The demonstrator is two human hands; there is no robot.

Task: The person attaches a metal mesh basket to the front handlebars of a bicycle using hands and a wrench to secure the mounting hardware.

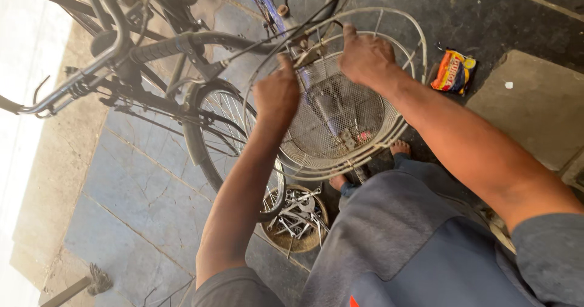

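Both hands at a bicycle's wire basket.
Left hand (277,94) and right hand (365,56) with fingers clamped on the basket (340,115) rim, above a bowl of tools (296,217).

A round pan of wrenches (297,219) is seen on the paved floor (140,185) at six o'clock. A crumpled orange snack wrapper (453,71) is found at two o'clock, beside a concrete slab (535,106).
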